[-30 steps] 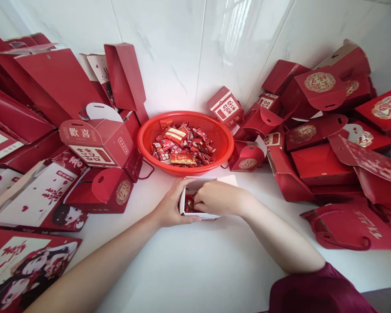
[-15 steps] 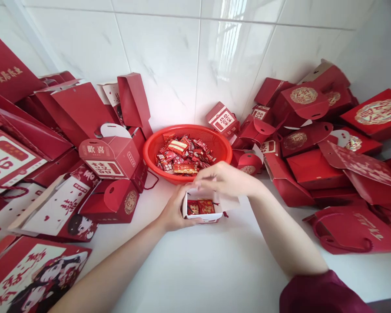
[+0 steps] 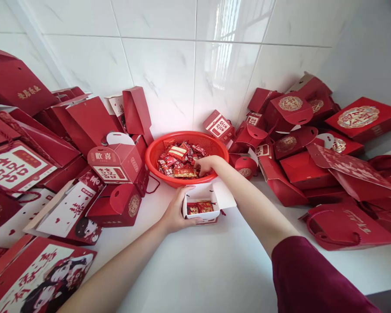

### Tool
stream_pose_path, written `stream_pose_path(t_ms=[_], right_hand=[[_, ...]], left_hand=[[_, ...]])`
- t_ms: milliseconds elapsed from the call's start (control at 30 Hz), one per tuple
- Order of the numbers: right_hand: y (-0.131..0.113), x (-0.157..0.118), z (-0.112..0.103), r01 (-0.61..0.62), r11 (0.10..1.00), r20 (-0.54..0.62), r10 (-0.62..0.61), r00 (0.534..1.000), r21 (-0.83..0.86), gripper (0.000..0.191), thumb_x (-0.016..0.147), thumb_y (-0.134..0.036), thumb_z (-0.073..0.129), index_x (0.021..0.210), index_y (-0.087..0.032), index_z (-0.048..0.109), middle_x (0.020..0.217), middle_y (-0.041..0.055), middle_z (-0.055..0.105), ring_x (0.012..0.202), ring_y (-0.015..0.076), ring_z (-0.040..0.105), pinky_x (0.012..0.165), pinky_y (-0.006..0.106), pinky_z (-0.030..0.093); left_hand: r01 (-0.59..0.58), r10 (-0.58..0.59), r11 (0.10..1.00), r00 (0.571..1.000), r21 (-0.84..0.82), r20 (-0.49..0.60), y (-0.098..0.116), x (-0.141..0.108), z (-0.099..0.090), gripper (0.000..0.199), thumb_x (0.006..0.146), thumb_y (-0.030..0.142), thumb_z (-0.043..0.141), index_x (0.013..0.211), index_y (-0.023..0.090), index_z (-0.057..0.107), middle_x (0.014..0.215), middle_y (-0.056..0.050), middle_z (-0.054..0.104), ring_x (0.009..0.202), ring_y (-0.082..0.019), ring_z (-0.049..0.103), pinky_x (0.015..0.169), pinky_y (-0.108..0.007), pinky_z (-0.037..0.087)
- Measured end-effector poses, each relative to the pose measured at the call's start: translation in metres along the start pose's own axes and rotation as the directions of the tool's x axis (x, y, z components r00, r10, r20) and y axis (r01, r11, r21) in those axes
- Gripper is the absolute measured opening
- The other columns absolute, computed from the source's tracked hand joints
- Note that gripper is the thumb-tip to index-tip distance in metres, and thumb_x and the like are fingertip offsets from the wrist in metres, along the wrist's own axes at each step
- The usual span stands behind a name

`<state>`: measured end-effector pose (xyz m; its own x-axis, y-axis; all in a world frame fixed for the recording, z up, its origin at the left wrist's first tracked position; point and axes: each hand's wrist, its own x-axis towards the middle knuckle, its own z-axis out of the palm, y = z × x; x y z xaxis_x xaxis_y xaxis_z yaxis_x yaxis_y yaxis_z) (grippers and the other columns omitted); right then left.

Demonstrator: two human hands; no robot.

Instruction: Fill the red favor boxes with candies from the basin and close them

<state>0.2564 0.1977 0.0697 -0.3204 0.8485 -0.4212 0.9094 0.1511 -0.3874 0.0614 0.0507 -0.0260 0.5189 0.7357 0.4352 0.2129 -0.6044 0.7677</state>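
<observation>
My left hand (image 3: 176, 213) grips the left side of a small open gift box (image 3: 215, 213), fingers behind it and thumb along the front. The box has a white inside, and red-and-gold wrapped sweets (image 3: 200, 207) lie in it. Its white flap (image 3: 226, 198) stands out to the right, under my right forearm. My right hand (image 3: 209, 164) reaches into a red plastic basket (image 3: 154, 167), touching the pile of wrapped sweets (image 3: 179, 158). The fingers there are bent downward and their tips are hidden, so whether they hold a sweet cannot be made out.
Red gift boxes (image 3: 114, 163) and bags crowd the left side of the white tabletop (image 3: 195, 269). More red boxes (image 3: 289, 108) are heaped on the right, with a red handled bag (image 3: 348, 228) in front. A white tiled wall (image 3: 163, 82) rises behind the basket.
My right hand has moved from above the gift box forward into the basket of sweets. My left hand still holds the box in place. The camera view has tilted slightly.
</observation>
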Motion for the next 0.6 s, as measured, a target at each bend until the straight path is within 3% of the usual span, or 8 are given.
stream_pose_path(t_ms=[100, 200, 267, 400, 467, 533, 600], right_hand=[[0.008, 0.001, 0.004, 0.01, 1.0, -0.058, -0.01, 0.998, -0.001, 0.027, 0.094, -0.029, 0.063, 0.119, -0.018, 0.063, 0.123, 0.009, 0.063, 0.108, 0.0224, 0.063, 0.092, 0.042, 0.053], [0.011, -0.006, 0.001, 0.082, 0.993, -0.154, -0.068, 0.986, 0.089, 0.035, 0.083, -0.013, 0.072, 0.117, -0.016, 0.066, 0.12, 0.0112, 0.067, 0.11, 0.0246, 0.063, 0.096, 0.036, 0.05], [0.009, -0.016, -0.002, 0.173, 0.967, -0.217, -0.131, 0.967, 0.188, 0.043, 0.079, -0.007, 0.071, 0.121, -0.015, 0.065, 0.122, 0.0111, 0.068, 0.11, 0.0234, 0.065, 0.093, 0.029, 0.051], [0.002, -0.047, 0.005, 0.341, 0.865, -0.309, -0.232, 0.922, 0.369, 0.043, 0.088, -0.013, 0.06, 0.131, -0.016, 0.058, 0.126, 0.0097, 0.067, 0.1, 0.0172, 0.068, 0.078, 0.024, 0.057], [0.001, -0.066, 0.014, 0.429, 0.737, -0.337, -0.284, 0.898, 0.522, 0.043, 0.088, -0.017, 0.061, 0.131, -0.016, 0.056, 0.122, 0.0096, 0.068, 0.094, 0.0156, 0.069, 0.074, 0.025, 0.058], [0.002, -0.085, 0.024, 0.486, 0.485, -0.343, -0.356, 0.869, 0.727, 0.043, 0.084, -0.021, 0.068, 0.125, -0.017, 0.059, 0.112, 0.0081, 0.071, 0.092, 0.0161, 0.07, 0.076, 0.027, 0.059], [0.004, -0.1, 0.032, 0.45, 0.263, -0.331, -0.394, 0.858, 0.854, 0.041, 0.08, -0.026, 0.074, 0.118, -0.018, 0.062, 0.1, 0.0054, 0.072, 0.088, 0.017, 0.071, 0.075, 0.029, 0.059]], left_hand=[[0.014, -0.014, 1.0, 1.0, -0.024, -0.002, -0.003, 0.0, 0.001, 0.091, 0.064, 0.045, 0.085, 0.141, 0.025, 0.038, 0.134, -0.012, 0.047, 0.124, -0.032, 0.049, 0.106, -0.046, 0.041], [0.011, -0.011, 1.0, 1.0, -0.027, -0.005, -0.004, -0.001, 0.002, 0.092, 0.064, 0.045, 0.085, 0.141, 0.025, 0.038, 0.134, -0.013, 0.046, 0.124, -0.032, 0.049, 0.106, -0.047, 0.041], [0.008, -0.008, 1.0, 1.0, -0.018, -0.007, -0.003, -0.002, 0.002, 0.093, 0.064, 0.045, 0.085, 0.141, 0.025, 0.038, 0.136, -0.013, 0.046, 0.126, -0.033, 0.048, 0.107, -0.048, 0.041], [-0.026, 0.027, 0.999, 0.999, 0.041, -0.017, 0.0, -0.004, 0.002, 0.094, 0.063, 0.046, 0.085, 0.142, 0.026, 0.038, 0.136, -0.013, 0.045, 0.128, -0.034, 0.047, 0.108, -0.048, 0.041], [-0.083, 0.085, 0.992, 0.996, 0.097, -0.014, 0.002, -0.005, 0.002, 0.096, 0.06, 0.046, 0.086, 0.141, 0.026, 0.039, 0.137, -0.013, 0.045, 0.13, -0.034, 0.045, 0.11, -0.048, 0.04], [-0.128, 0.13, 0.982, 0.992, 0.141, -0.002, 0.004, -0.005, 0.003, 0.097, 0.059, 0.047, 0.087, 0.141, 0.026, 0.039, 0.137, -0.013, 0.044, 0.132, -0.035, 0.043, 0.111, -0.049, 0.039], [-0.143, 0.144, 0.978, 0.99, 0.154, 0.002, 0.005, -0.005, 0.003, 0.097, 0.059, 0.048, 0.087, 0.141, 0.026, 0.039, 0.138, -0.014, 0.044, 0.132, -0.034, 0.042, 0.111, -0.049, 0.039]])
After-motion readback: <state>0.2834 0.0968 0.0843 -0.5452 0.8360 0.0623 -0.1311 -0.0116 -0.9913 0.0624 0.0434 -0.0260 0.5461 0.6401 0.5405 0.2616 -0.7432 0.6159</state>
